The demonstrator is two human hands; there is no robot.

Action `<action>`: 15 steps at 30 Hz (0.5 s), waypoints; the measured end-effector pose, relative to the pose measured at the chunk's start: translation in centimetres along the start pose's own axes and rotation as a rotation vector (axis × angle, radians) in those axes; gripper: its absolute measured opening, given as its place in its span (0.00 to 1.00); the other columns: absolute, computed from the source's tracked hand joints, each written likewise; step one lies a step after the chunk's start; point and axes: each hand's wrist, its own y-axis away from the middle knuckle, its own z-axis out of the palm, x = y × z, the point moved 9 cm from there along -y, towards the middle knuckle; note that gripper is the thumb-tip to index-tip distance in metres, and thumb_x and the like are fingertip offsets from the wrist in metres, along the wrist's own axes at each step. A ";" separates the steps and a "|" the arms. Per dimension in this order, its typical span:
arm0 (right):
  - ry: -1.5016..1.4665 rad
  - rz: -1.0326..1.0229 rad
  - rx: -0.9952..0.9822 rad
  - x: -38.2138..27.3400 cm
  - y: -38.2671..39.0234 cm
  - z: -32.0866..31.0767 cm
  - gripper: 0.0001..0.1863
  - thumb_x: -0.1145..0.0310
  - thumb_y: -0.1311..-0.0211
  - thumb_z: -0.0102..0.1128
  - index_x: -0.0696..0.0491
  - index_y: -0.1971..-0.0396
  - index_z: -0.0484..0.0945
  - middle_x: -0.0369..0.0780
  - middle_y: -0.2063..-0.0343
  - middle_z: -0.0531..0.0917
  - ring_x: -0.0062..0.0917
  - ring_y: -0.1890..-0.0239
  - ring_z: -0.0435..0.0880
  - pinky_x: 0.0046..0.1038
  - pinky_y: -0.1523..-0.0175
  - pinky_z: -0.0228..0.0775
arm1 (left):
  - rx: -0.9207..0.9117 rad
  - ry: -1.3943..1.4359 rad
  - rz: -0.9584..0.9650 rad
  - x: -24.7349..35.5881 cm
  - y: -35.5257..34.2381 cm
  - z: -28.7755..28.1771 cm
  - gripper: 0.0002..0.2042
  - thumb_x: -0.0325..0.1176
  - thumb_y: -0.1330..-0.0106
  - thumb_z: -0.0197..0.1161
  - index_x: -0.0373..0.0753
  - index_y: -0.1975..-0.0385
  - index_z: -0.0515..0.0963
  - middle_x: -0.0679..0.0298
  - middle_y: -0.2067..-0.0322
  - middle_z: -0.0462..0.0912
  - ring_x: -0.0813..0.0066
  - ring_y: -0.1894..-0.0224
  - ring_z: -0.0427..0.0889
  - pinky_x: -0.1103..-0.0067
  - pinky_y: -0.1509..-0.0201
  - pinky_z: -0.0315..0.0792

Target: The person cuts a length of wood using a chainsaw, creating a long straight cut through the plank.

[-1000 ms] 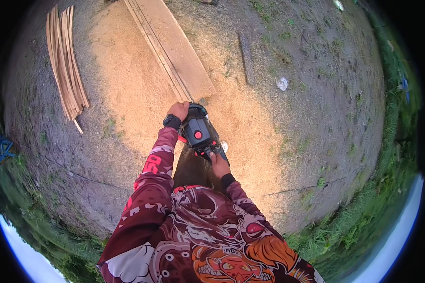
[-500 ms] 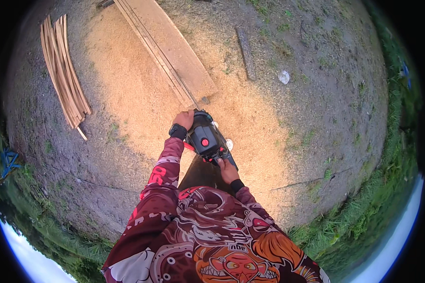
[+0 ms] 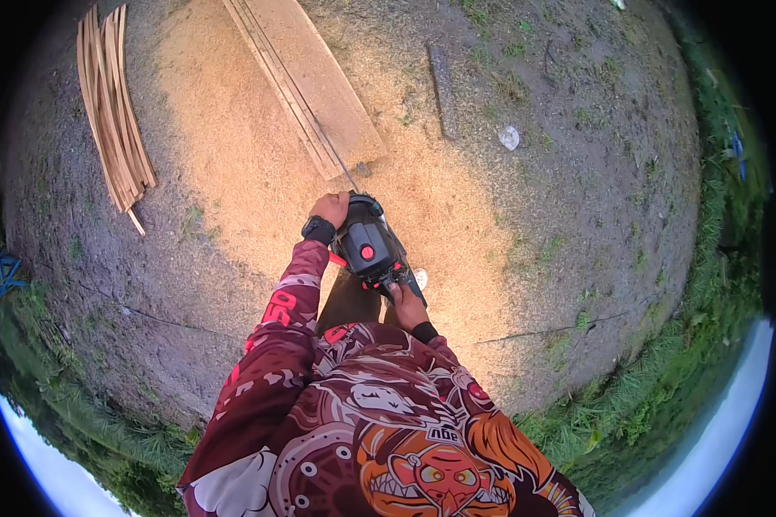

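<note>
At far left, a bundle of long, thin, pale-brown wooden strips lies on bare ground, well apart from both hands. Right of it, narrow pale wooden battens run alongside a broad, flat, tan wooden plank, their long axes slanting from upper left toward the person. The left hand, a black watch at its wrist, is closed around the front handle of a black, boxy chainsaw with red fittings; it is the hand nearer the wood, which lies ahead and slightly left. A thin dark line, judged to be the guide bar seen nearly edge-on, extends from the saw's front toward the seam between battens and plank, close to parallel with it; depth of contact cannot be told. The right hand, lower and nearer the body, is wrapped about the rear handle, thumb uppermost, its other fingers largely hidden. Both forearms reach forward, the left further extended
</note>
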 end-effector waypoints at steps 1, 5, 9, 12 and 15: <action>0.017 0.009 -0.008 0.6 0.2 0.1 0.34 0.43 0.24 0.35 0.60 0.43 0.72 0.63 0.56 0.81 0.60 0.50 0.80 0.51 0.44 0.70 | 0.007 -0.025 0.006 0.2 0.7 0.3 0.29 0.53 0.30 0.41 0.33 0.59 0.83 0.37 0.56 0.82 0.37 0.52 0.81 0.55 0.43 0.74; 0.009 0.012 0.017 3.8 1.4 -0.4 0.34 0.43 0.24 0.35 0.60 0.43 0.72 0.63 0.56 0.82 0.60 0.51 0.80 0.52 0.45 0.70 | -0.016 -0.037 0.048 3.9 3.9 1.0 0.26 0.49 0.28 0.41 0.34 0.58 0.81 0.38 0.57 0.83 0.36 0.54 0.82 0.55 0.45 0.75; 0.000 -0.006 0.022 6.4 2.4 -0.2 0.33 0.42 0.24 0.35 0.59 0.44 0.73 0.63 0.57 0.82 0.60 0.51 0.80 0.51 0.45 0.70 | -0.006 -0.231 0.220 5.5 6.3 2.7 0.19 0.42 0.27 0.42 0.36 0.59 0.77 0.39 0.59 0.84 0.37 0.56 0.83 0.54 0.50 0.77; -0.019 -0.031 0.023 8.8 3.0 0.0 0.33 0.42 0.24 0.35 0.59 0.46 0.74 0.63 0.57 0.82 0.60 0.51 0.80 0.51 0.45 0.71 | 0.014 -0.248 0.228 6.2 7.6 4.2 0.17 0.40 0.27 0.42 0.35 0.59 0.76 0.39 0.60 0.84 0.38 0.58 0.84 0.54 0.52 0.78; 0.011 -0.019 0.037 11.7 3.9 0.0 0.33 0.42 0.24 0.35 0.59 0.47 0.74 0.62 0.57 0.82 0.59 0.51 0.80 0.50 0.45 0.71 | 0.000 -0.265 0.243 7.2 9.2 6.2 0.18 0.41 0.27 0.42 0.34 0.60 0.76 0.39 0.60 0.84 0.38 0.58 0.84 0.54 0.52 0.78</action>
